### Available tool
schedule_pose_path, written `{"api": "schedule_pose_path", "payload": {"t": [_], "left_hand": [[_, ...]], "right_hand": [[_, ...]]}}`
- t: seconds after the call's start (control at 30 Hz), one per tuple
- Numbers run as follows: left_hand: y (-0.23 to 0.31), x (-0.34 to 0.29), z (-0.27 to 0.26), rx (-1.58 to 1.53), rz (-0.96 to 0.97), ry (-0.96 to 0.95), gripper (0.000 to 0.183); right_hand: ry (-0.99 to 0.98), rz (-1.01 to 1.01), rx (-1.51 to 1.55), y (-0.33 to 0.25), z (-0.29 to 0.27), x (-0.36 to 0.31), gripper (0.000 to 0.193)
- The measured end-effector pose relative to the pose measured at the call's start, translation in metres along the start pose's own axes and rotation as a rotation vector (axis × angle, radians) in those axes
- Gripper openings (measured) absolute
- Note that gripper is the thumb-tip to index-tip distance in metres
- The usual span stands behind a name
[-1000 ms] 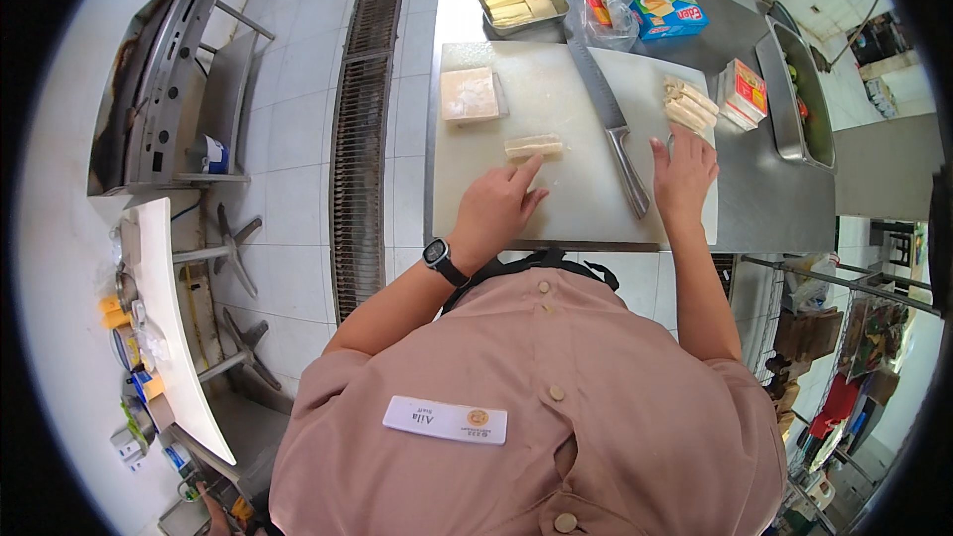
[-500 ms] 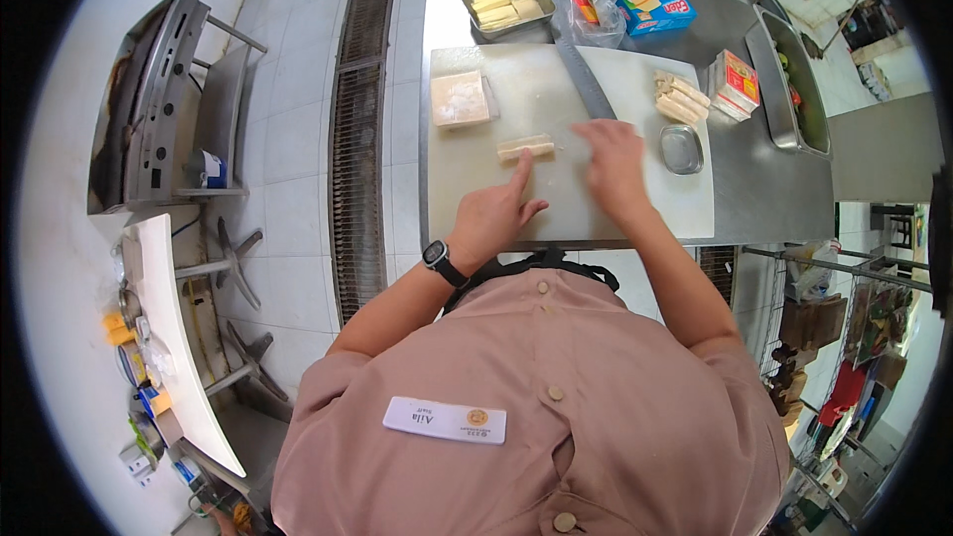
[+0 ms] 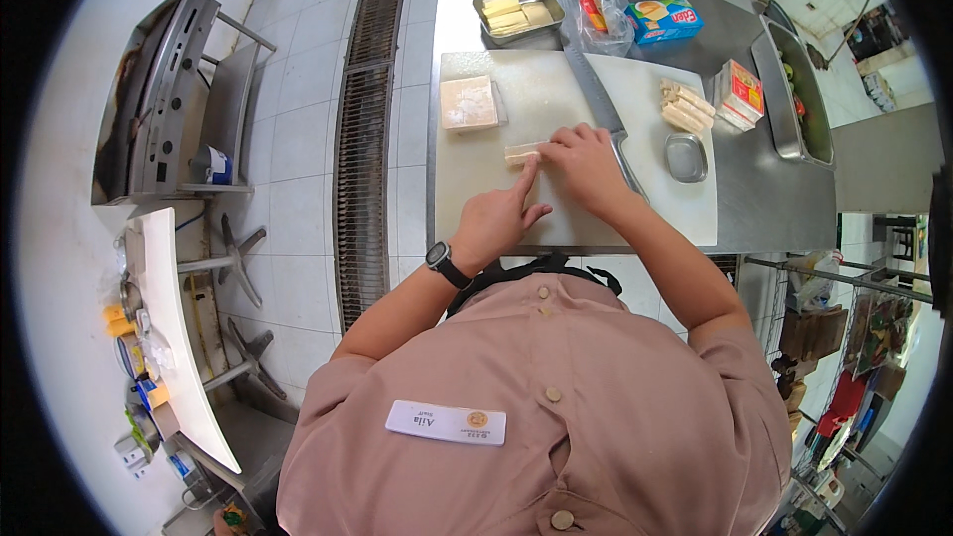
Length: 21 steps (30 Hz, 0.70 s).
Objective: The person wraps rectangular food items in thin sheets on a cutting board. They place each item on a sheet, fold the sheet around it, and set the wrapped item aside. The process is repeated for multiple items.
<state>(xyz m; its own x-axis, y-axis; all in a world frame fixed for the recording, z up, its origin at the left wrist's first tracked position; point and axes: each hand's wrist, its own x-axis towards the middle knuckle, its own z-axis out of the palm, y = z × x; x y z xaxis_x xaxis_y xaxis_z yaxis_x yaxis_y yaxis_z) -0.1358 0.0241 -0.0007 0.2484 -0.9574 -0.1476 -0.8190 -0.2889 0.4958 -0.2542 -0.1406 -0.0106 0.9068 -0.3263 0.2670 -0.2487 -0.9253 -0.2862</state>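
A pale spring roll (image 3: 516, 153) lies on the white cutting board (image 3: 465, 201) in front of me. My left hand (image 3: 494, 223) presses its outstretched index finger on the roll, thumb held apart. At the roll's right end, the fingers of my right hand (image 3: 588, 167) close on it and hide that end. A stack of square wrappers (image 3: 469, 103) sits at the board's upper left. Several finished rolls (image 3: 686, 106) are piled on the right, above a small metal dish (image 3: 685, 157). A large knife (image 3: 596, 91) lies slantwise, its handle beyond my right hand.
Behind the board stand a metal container (image 3: 520, 33) of pale yellow sticks, a plastic bag (image 3: 603, 25) and a blue box (image 3: 663, 20). To the right are a red-and-white package (image 3: 738, 97) and a deep metal pan (image 3: 800, 129) on the steel table (image 3: 769, 194).
My right hand has moved left and down onto the roll's right end, uncovering the knife's handle. My left index finger stays on the roll.
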Motion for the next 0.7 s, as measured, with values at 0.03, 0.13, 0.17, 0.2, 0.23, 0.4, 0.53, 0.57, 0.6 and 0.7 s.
{"api": "schedule_pose_path", "payload": {"t": [0.03, 0.13, 0.17, 0.2, 0.23, 0.4, 0.53, 0.57, 0.6, 0.7], "left_hand": [[0.0, 0.001, -0.001, -0.004, 0.001, -0.005, 0.079], [0.002, 0.003, -0.001, -0.025, 0.017, 0.021, 0.081], [0.003, 0.004, -0.001, -0.031, 0.021, 0.027, 0.08], [0.003, 0.005, -0.001, -0.026, 0.032, 0.031, 0.081], [0.004, 0.006, -0.002, -0.019, 0.036, 0.025, 0.082], [0.003, 0.019, -0.006, 0.023, -0.018, -0.075, 0.09], [-0.011, 0.044, -0.008, 0.048, -0.039, -0.09, 0.097], [-0.015, 0.05, -0.009, 0.038, -0.039, -0.09, 0.098], [-0.018, 0.054, -0.01, 0.042, -0.014, -0.067, 0.098], [-0.019, 0.059, -0.012, 0.018, 0.043, -0.002, 0.098]], "right_hand": [[-0.003, 0.039, -0.012, 0.005, -0.004, -0.005, 0.023], [0.039, 0.1, -0.018, 0.011, -0.007, -0.014, 0.026], [0.089, 0.077, -0.002, 0.009, -0.004, -0.013, 0.026], [0.141, 0.053, 0.016, 0.007, 0.0, -0.012, 0.026], [0.132, 0.037, 0.039, 0.004, 0.004, -0.01, 0.026], [0.138, 0.038, 0.048, 0.002, 0.016, 0.005, 0.026], [0.173, -0.017, -0.009, 0.007, 0.019, 0.013, 0.029], [0.153, -0.029, 0.004, 0.006, 0.02, 0.014, 0.031], [0.127, -0.041, 0.018, 0.005, 0.021, 0.016, 0.033], [0.149, -0.061, -0.008, 0.005, 0.024, 0.02, 0.031]]}}
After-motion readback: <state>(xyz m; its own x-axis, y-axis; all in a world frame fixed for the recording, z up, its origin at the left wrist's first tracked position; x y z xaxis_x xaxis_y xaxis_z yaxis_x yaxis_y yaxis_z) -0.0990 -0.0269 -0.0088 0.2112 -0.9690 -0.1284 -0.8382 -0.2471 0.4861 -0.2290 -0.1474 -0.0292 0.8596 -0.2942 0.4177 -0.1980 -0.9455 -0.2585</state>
